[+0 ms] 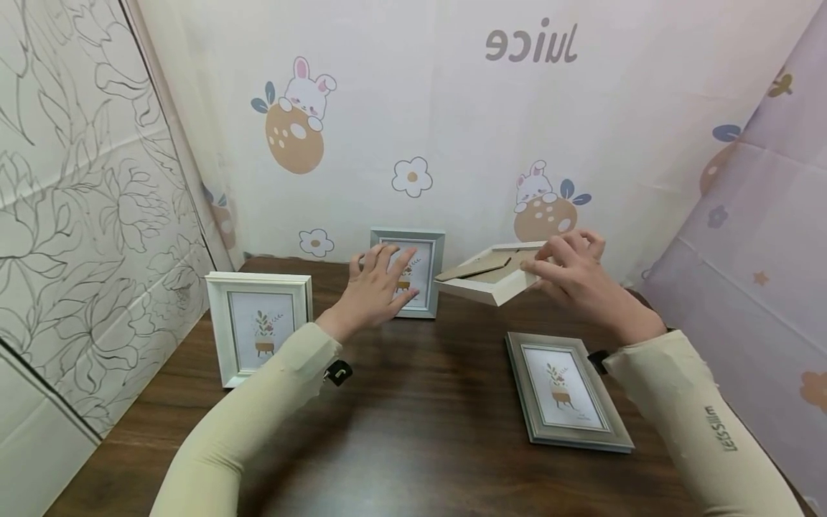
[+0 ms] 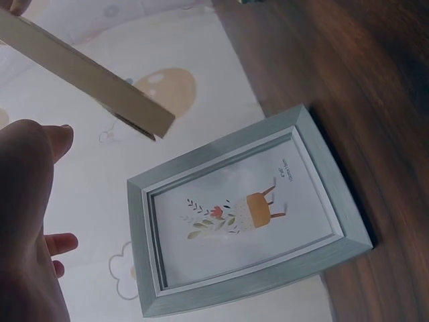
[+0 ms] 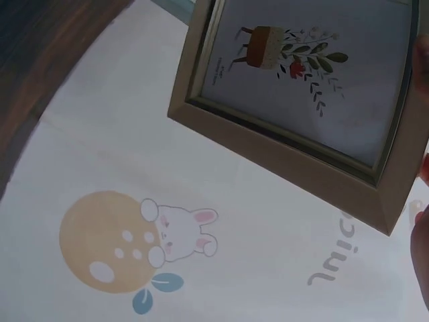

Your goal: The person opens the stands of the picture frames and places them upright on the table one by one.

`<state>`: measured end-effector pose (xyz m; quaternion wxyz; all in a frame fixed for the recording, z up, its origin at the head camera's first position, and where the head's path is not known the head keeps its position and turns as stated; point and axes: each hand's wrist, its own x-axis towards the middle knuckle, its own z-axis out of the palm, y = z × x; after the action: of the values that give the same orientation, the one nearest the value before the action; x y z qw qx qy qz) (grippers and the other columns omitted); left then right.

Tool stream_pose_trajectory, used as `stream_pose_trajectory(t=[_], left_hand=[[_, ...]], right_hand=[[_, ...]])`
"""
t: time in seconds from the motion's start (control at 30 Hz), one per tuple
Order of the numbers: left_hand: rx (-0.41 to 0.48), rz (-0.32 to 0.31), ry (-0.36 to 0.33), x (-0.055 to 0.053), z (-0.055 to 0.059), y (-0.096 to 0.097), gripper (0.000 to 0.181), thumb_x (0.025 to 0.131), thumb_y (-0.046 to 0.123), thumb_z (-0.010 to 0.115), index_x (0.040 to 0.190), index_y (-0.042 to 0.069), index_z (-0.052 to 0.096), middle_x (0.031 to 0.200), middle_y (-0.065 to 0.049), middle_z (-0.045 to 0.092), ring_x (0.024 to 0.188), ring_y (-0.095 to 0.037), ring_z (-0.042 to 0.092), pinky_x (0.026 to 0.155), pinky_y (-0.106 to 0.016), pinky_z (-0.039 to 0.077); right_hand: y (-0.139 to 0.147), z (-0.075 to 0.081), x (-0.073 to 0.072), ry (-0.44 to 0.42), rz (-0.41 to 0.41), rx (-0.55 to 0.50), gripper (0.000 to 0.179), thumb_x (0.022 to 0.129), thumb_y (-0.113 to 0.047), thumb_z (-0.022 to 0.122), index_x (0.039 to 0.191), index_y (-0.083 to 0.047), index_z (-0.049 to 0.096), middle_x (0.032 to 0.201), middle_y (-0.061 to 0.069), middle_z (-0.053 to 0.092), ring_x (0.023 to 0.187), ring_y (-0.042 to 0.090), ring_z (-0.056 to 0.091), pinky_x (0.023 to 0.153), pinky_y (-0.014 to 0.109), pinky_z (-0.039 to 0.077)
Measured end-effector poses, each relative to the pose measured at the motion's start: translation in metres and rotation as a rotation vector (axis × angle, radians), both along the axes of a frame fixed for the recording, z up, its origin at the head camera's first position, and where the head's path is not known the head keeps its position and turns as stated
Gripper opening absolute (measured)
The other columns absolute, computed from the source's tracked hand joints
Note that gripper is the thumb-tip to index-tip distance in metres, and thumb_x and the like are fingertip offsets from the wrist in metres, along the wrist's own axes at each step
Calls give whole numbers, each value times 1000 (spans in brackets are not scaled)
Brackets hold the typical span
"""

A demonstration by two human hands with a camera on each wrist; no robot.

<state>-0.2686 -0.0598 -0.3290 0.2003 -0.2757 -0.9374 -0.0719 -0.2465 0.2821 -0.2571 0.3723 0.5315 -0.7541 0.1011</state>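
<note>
My right hand (image 1: 578, 276) grips one end of a cream picture frame (image 1: 468, 289), raised above the table and tilted with its back and stand leg facing up. The right wrist view shows its front, a potted-plant print (image 3: 288, 57) inside the border. My left hand (image 1: 371, 291) has its fingers spread and holds nothing. Behind it in the head view stands a grey-blue picture frame (image 1: 426, 310), partly hidden by the fingers. In the left wrist view the thumb (image 2: 59, 141) shows apart from that frame.
A white picture frame (image 1: 216, 323) stands upright at the left of the dark wooden table (image 1: 394, 445). A taupe picture frame (image 1: 578, 439) lies face up at the right, near my right forearm. A patterned curtain (image 1: 413, 86) hangs behind the table, with a flower-printed panel (image 1: 97, 179) at the left.
</note>
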Motion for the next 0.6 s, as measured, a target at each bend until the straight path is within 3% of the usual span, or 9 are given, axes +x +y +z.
stream_pose_trajectory(t=[0.6], left_hand=[[-2,-18,-12,1,1,-5,68,102,49,46,158,18,22,151,-14,29,138,-32,17,103,-56,15]], right_hand=[[1,2,12,43,-20,7,44,107,-36,40,99,-5,69,91,15,51,82,34,42,81,69,16]])
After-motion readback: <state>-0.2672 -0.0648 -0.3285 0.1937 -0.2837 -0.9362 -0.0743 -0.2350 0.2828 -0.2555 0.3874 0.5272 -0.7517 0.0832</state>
